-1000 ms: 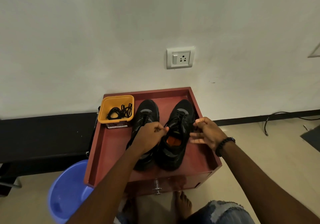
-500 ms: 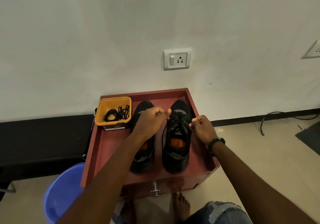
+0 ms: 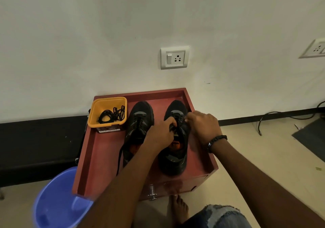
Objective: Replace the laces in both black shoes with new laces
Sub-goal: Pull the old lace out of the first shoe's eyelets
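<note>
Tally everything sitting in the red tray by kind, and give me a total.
Black shoes: 2, the left shoe and the right shoe, which both hands work on
Yellow tub holding a bundle of black laces: 1
Loose lace end trailing from the left shoe: 1
Total: 4

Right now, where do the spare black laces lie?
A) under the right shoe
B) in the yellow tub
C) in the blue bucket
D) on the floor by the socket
B: a bundle of black laces lies inside the yellow tub, which stands in the far left corner of the red tray, beside the left shoe.
</note>
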The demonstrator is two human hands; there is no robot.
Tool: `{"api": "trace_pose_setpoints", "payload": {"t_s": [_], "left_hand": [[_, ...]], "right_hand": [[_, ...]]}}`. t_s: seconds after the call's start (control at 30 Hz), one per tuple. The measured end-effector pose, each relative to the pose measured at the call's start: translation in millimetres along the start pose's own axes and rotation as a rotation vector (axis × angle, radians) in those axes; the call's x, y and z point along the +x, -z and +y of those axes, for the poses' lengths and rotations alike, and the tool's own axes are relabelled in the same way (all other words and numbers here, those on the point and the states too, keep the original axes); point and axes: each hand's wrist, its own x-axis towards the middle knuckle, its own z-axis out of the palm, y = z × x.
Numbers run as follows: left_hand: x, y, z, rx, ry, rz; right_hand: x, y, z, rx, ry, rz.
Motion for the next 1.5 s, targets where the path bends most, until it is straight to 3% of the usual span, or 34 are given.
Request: {"api": "trace_pose_setpoints", "payload": {"t_s": [0.07, 0.13, 0.17, 0.23, 0.33, 0.4, 0.67, 0.73, 0.83, 0.9, 0.97, 1.1, 1.37, 1.5], "left_hand": [[-1.9, 1.6, -3.5, -0.005, 0.007, 0.007], [-5.0, 2.3, -8.8, -0.069, 0.041, 0.023], [-7.4, 2.2, -11.0, -0.095, 0.058, 0.034], [-12.7, 0.5, -14.7, -0.093, 0.069, 0.054], [-19.7, -4.1, -15.1, -0.079, 0.067, 0.070], [-23.6, -8.1, -14.1, -0.082, 0.063, 0.079], [-28.3, -22.4, -21.1, -0.179, 0.066, 0.196], [-26.0, -24.5, -23.8, -0.215, 0.065, 0.198], [-23.4, -24.3, -26.7, -0.262, 0.072, 0.201], [-21.9, -24.6, -28.3, -0.282, 0.081, 0.204], [-20.8, -25.6, -30.5, -0.306, 0.090, 0.196], [-19.1, -25.0, -33.2, -0.343, 0.099, 0.172], [-20.1, -19.4, -31.6, -0.470, 0.139, 0.121], [-22.7, -16.5, -29.1, -0.509, 0.169, 0.103]], "right_hand": [[7.2, 3.4, 6.8, 0.371, -0.348, 0.200], [14.9, 2.4, 14.9, 0.615, -0.615, 0.192], [16.3, 1.5, 16.8, 0.585, -0.603, 0.082], [12.7, 0.5, 12.2, 0.454, -0.385, -0.098], [8.2, -3.1, -6.5, 0.277, -0.026, -0.202], [6.7, -11.2, -18.9, 0.196, 0.066, -0.315], [2.5, -8.0, -10.8, 0.251, -0.021, -0.179], [12.7, -3.2, 2.6, 0.251, -0.147, -0.057], [31.0, -3.2, 27.1, 0.402, -0.506, 0.124], [36.0, -6.8, 31.7, 0.406, -0.589, 0.021], [30.9, -11.7, 22.3, 0.328, -0.428, -0.174], [5.7, -19.7, -12.6, 0.399, -0.009, -0.353], [9.9, -3.6, -9.1, 0.266, 0.088, -0.223], [34.8, 13.7, 12.5, 0.270, -0.085, -0.043]]}}
